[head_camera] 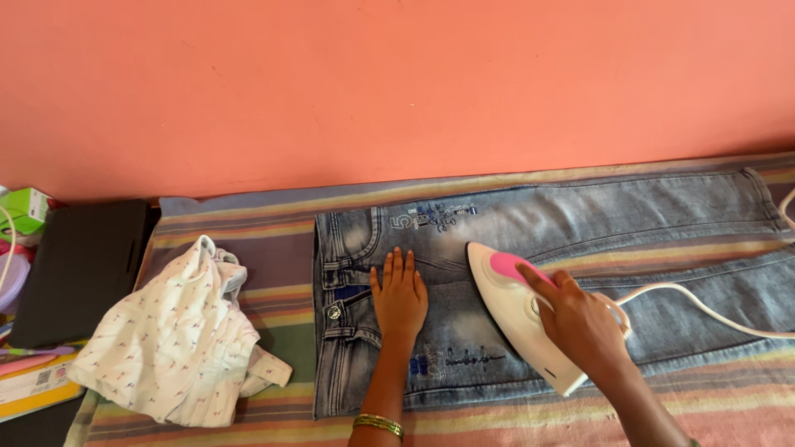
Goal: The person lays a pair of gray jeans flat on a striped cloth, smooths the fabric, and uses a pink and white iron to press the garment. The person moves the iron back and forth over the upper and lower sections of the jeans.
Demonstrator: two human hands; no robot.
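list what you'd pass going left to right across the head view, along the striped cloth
green box → dark flat case → crumpled white shirt → jeans waistband → left hand flat on the jeans → white and pink iron → right hand → white cord

Striped cloth-covered surface (273,290) with jeans (580,223) and crumpled white garment (178,348).

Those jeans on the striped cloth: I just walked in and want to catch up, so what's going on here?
A person is ironing. The right hand grips a white and pink iron resting on the jeans. The left hand lies flat on the denim near the waistband. A crumpled white shirt lies to the left on the striped cloth.
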